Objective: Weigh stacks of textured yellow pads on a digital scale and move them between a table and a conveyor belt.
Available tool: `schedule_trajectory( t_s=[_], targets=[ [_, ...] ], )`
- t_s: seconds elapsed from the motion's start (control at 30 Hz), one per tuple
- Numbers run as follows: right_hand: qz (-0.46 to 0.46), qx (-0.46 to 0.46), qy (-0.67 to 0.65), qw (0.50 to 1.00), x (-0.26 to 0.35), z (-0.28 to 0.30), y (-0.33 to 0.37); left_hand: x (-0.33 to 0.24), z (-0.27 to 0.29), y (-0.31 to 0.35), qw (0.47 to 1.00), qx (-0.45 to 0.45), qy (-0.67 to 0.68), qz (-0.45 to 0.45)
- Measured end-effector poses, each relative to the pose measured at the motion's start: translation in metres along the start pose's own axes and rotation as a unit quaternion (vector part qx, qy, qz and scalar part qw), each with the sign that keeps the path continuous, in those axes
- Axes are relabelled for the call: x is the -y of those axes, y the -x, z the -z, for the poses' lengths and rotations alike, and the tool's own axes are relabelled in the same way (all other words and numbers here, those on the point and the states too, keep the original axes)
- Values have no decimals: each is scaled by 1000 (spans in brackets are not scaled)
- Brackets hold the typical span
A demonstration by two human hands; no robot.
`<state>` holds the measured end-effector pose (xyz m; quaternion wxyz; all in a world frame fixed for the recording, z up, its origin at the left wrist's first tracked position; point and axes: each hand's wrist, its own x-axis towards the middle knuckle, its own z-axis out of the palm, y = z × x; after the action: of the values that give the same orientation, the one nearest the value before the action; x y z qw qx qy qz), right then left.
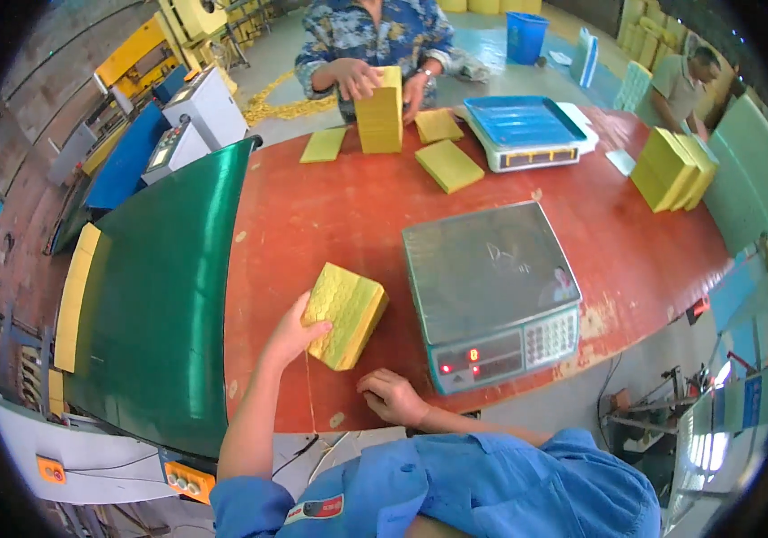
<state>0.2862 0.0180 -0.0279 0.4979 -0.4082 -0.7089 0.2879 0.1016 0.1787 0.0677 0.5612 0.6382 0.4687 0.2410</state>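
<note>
My left hand [292, 335] is closed on the near left side of a thick stack of yellow sheets [345, 309], its thumb lying over the embossed top face. The stack sits tilted at an angle over the red table [312, 220], left of a grey-topped digital scale [491, 269]. Just below the stack, my right hand [391, 397] rests at the table's near edge, fingers curled in with nothing visible in them. It lies close to the scale's front left corner.
Across the table a person in a patterned jacket steadies a tall yellow stack [378, 117]. Smaller yellow piles [449, 167] lie beside it, near a blue-topped scale [527, 125]. More yellow stacks [671, 170] stand far right. A green conveyor belt [160, 287] adjoins the left side.
</note>
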Motion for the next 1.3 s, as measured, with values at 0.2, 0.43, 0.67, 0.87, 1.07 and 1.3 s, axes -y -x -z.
schedule_trajectory(
  t_s=[0.2,0.43,0.67,0.87,1.07,1.3],
  targets=[
    [-267,191,-230,916,32,40,75,4,-49,96,999,13,-41,15],
    [-443,76,-651,612,-25,19,145,-1,-98,147,997,-7,-73,27],
    [-422,105,-730,528,-7,19,139,-49,-126,175,864,-210,-444,-110],
    [-416,38,-721,553,1,32,138,-16,-163,153,841,-213,-471,-163],
    [-472,139,-716,495,6,47,127,-16,-170,176,859,-247,-443,-67],
    [-493,242,-537,640,33,80,71,15,-172,182,827,-363,-430,-9]
  ],
)
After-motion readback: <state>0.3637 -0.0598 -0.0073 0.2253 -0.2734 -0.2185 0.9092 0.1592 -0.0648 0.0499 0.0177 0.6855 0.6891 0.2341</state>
